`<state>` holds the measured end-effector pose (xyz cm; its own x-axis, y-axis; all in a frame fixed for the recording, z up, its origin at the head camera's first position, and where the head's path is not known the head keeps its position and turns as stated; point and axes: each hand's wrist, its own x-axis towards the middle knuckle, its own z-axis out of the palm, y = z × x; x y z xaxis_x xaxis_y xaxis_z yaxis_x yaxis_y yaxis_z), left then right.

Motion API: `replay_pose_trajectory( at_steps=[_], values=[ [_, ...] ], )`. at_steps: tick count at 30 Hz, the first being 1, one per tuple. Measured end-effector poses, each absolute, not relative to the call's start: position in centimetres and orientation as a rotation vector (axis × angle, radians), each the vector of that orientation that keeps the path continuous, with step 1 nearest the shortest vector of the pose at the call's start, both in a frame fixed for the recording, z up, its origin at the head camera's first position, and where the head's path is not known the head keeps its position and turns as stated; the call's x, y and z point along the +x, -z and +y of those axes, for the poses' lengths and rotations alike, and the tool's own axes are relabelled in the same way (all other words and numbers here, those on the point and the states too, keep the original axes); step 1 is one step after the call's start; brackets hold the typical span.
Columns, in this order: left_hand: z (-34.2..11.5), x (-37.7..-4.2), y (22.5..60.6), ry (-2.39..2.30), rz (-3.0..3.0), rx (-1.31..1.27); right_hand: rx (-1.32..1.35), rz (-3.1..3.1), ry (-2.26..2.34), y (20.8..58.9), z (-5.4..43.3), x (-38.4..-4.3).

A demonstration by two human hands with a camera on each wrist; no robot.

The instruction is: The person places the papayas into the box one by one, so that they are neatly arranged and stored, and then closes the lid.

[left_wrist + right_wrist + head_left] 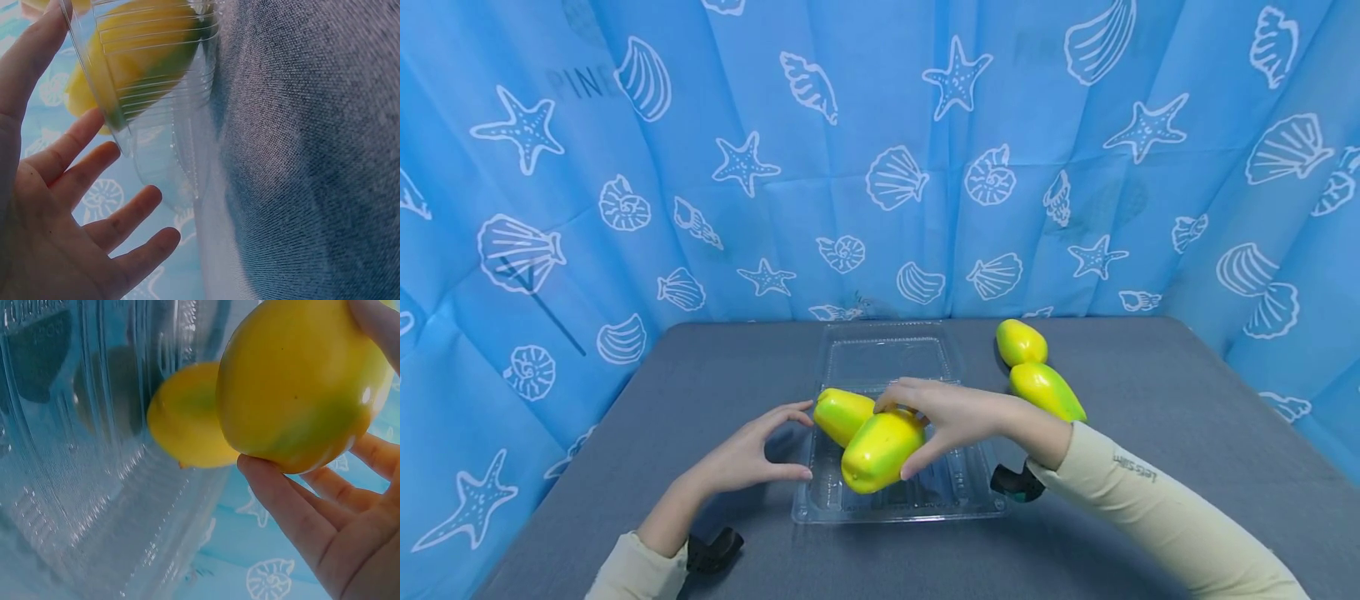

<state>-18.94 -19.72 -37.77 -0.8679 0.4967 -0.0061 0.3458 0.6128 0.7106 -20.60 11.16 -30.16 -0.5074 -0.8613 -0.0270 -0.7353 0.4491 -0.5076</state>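
Observation:
My right hand (951, 417) grips a yellow-green papaya (880, 454) between thumb and fingers, over the clear plastic clamshell container (898, 512). A second papaya (841, 412) lies in the container's left part, partly overlapped by the held one in the head view. In the right wrist view the held papaya (294, 387) is close to the camera, with the other papaya (187, 419) behind it. My left hand (745, 454) is at the container's left side, thumb and fingers spread, holding nothing. Its fingertips are right at the clear wall in the left wrist view (119, 125).
Two more papayas, one farther back (1021, 342) and one nearer (1047, 390), lie on the grey tabletop (730, 367) to the right of the container. The container's raised lid (887, 358) extends toward the back. A blue shell-patterned curtain (850, 200) hangs behind the table.

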Motion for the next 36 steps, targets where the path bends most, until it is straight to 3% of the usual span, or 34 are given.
replay_pose_trajectory(
  at_steps=[36],
  values=[
    [-19.7, -18.7, 37.6, -1.113, 2.612, 0.730, -1.292, 2.413, 0.539, 31.5, 8.0, -20.3]
  ],
)
